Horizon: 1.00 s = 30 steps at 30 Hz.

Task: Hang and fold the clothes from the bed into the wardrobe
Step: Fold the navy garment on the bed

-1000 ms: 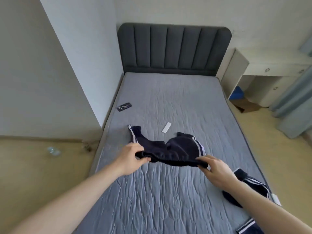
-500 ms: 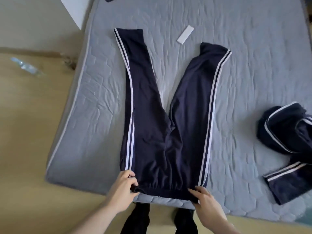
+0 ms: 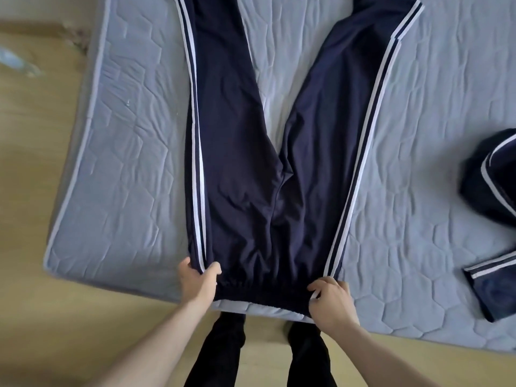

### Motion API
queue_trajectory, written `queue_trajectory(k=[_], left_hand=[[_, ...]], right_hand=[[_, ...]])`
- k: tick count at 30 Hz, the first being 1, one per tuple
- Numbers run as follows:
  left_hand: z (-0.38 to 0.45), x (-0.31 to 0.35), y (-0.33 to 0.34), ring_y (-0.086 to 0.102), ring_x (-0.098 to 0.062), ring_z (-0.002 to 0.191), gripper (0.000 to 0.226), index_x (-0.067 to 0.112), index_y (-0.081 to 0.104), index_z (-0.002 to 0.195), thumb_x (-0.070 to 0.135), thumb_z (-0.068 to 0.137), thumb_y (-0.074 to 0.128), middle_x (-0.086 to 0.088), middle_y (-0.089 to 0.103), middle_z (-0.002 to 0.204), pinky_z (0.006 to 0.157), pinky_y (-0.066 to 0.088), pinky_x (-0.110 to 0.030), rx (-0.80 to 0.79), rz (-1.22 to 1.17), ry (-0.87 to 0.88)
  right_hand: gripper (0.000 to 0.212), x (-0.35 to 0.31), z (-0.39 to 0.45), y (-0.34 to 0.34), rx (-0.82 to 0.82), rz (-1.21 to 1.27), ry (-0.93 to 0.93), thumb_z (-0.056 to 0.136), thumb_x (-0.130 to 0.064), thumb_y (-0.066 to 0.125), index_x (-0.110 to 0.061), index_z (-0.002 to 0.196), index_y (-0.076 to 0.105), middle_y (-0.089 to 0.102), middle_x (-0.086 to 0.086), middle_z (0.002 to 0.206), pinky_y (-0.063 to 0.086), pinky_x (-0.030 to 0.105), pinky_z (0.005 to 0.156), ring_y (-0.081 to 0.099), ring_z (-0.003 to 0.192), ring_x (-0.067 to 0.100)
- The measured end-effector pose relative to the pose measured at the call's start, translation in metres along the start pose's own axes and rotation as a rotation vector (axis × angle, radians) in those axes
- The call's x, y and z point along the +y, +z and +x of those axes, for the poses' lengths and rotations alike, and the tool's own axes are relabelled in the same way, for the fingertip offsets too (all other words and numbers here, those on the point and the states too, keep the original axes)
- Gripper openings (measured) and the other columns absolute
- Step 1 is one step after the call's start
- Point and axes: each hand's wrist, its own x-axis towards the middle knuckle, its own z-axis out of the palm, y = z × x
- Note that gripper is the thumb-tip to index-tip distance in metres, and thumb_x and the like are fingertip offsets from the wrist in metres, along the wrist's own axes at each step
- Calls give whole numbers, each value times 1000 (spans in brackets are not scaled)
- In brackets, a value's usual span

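Observation:
Navy track trousers (image 3: 245,169) with white side stripes lie flat on the grey quilted mattress (image 3: 125,169), legs spread toward the far side, waistband at the near edge. My left hand (image 3: 198,280) grips the waistband's left corner, thumb over the stripe. My right hand (image 3: 331,300) pinches the right corner at the stripe's end.
Another navy garment with white trim (image 3: 494,174) lies crumpled at the right edge, and a striped piece of it (image 3: 491,286) reaches toward the mattress front. Wooden floor (image 3: 42,317) surrounds the bed's near left corner. My dark trouser legs (image 3: 220,350) stand at the bed's edge.
The trousers went from lifted and bunched to spread flat on the mattress. My view dropped and moved closer; both hands stay on the waistband corners.

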Motion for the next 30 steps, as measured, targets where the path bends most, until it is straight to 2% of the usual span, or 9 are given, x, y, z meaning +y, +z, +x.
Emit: queue_trajectory(k=[2, 5, 7, 10, 14, 21, 25, 27, 30], left_hand=[[-14, 10, 6, 66, -24, 74, 59, 10, 40, 126, 22, 79, 74, -19, 69, 106, 60, 45, -31, 9, 47, -14], [-40, 25, 14, 69, -24, 93, 53, 24, 43, 128, 12, 84, 70, 4, 67, 105, 76, 51, -34, 72, 334, 309], [-61, 38, 23, 62, -11, 107, 63, 29, 45, 141, 10, 86, 69, 16, 62, 121, 89, 50, -31, 28, 393, 521], [-97, 55, 43, 58, 6, 107, 70, 38, 41, 147, 13, 88, 67, 31, 54, 126, 90, 48, -16, -121, 390, 771], [-134, 69, 81, 59, -9, 88, 74, 39, 32, 152, 19, 86, 60, 22, 46, 116, 72, 52, -24, -276, 566, 961], [-149, 53, 151, 59, -31, 107, 87, 29, 17, 159, 10, 88, 63, -3, 38, 132, 86, 50, -43, -563, 1187, 891], [-123, 34, 155, 50, -38, 126, 83, 29, 12, 161, 30, 93, 61, -11, 35, 144, 104, 46, -47, -838, 1347, 691], [-105, 41, 151, 52, -34, 127, 68, 33, 32, 155, 38, 92, 58, -4, 42, 141, 108, 44, -41, -895, 1315, 679], [-68, 76, 141, 63, -16, 102, 37, 36, 65, 121, 32, 87, 53, 14, 55, 115, 90, 52, -32, -612, 996, 864]], right_hand=[[55, 4, -3, -7, -39, 42, -10, 83, -7, 47, -27, 130, 66, 56, -13, 141, 40, 31, 106, 37, 136, 21], [56, 11, -11, -22, -64, 112, -1, 81, -2, 47, -27, 127, 68, 62, -6, 128, 47, 29, 97, 48, 131, 19], [52, 15, -16, -33, -53, 198, 23, 81, -1, 48, -28, 120, 70, 62, -6, 111, 49, 21, 76, 64, 103, 13], [46, 23, -20, -51, 4, 376, 65, 85, 0, 47, -31, 110, 70, 64, -11, 94, 40, 11, 47, 62, 54, -1], [42, 35, -22, -81, 73, 523, 104, 91, -3, 46, -35, 99, 72, 71, -16, 100, 43, 9, 53, 64, 70, -4], [45, 59, -5, -103, 113, 593, 151, 87, 5, 45, -29, 97, 72, 73, -10, 105, 52, 30, 88, 67, 104, 16], [46, 63, 9, -103, 99, 565, 180, 88, 4, 43, -30, 101, 71, 68, -14, 110, 46, 12, 57, 63, 83, 1], [43, 58, 18, -108, 105, 560, 160, 91, 2, 43, -29, 105, 69, 67, -14, 111, 41, 10, 49, 63, 75, 4], [34, 38, 35, -123, 144, 578, 100, 94, -7, 48, -28, 111, 69, 70, -13, 104, 45, 17, 54, 63, 66, 7]])
